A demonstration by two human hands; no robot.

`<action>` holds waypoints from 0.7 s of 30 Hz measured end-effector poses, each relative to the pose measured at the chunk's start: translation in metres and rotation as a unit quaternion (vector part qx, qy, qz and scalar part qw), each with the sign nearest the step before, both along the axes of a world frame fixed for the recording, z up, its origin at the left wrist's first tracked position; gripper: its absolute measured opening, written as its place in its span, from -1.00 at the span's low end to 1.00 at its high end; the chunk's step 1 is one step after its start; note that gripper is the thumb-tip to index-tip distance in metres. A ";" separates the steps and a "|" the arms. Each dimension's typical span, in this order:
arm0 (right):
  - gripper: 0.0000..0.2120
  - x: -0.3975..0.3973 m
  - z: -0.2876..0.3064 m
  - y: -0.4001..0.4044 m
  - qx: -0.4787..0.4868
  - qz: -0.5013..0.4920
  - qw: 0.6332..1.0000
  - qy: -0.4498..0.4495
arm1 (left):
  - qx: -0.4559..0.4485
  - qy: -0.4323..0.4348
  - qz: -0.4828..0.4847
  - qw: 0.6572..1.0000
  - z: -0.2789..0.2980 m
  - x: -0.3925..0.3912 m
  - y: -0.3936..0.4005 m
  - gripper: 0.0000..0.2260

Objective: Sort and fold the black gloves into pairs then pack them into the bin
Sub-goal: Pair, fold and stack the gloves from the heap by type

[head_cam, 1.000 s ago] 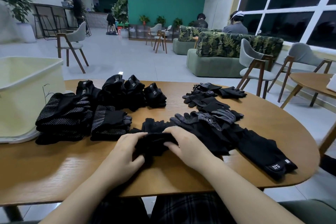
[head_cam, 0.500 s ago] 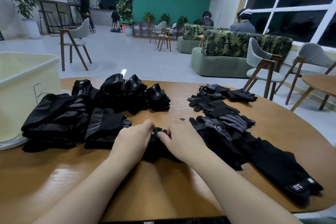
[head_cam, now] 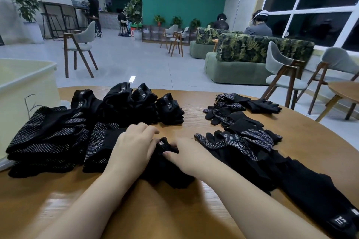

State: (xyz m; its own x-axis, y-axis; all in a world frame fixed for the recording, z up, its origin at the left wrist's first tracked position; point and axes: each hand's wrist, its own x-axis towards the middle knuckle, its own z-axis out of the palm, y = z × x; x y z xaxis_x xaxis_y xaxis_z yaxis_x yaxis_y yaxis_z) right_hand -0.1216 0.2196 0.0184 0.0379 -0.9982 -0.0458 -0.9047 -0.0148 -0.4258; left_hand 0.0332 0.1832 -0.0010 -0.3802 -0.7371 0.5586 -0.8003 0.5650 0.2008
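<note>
Head view, the only one supplied: I observed both hands at the near centre of the wooden table (head_cam: 194, 219), working one black glove bundle (head_cam: 167, 163). The left hand (head_cam: 134, 149) lay over the bundle's left side with fingers curled onto the fabric; the right hand (head_cam: 188, 156) pinched its top edge beside a small square label. I judged both hands to be grasping the bundle, mid-fold. Risks noted: the soft knit could spring open if either grasp slackened before the fold was tucked, and the right forearm lay against the loose gloves (head_cam: 242, 141), so a sideways sweep could drag them out of order or towards the table edge. The bundle appeared plain black and bunched, its lower part spread flat under the wrists. Folded pairs (head_cam: 128, 103) stood in a row behind, dotted-palm stacks (head_cam: 46, 137) lay to the left, and the pale bin (head_cam: 29, 91) stood at the far left, its contents not visible.
</note>
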 end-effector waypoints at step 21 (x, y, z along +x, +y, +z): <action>-0.70 -0.002 0.001 -0.023 -0.167 -0.118 0.948 -0.244 | 0.233 0.412 0.008 0.881 0.007 -0.047 -0.008 -0.63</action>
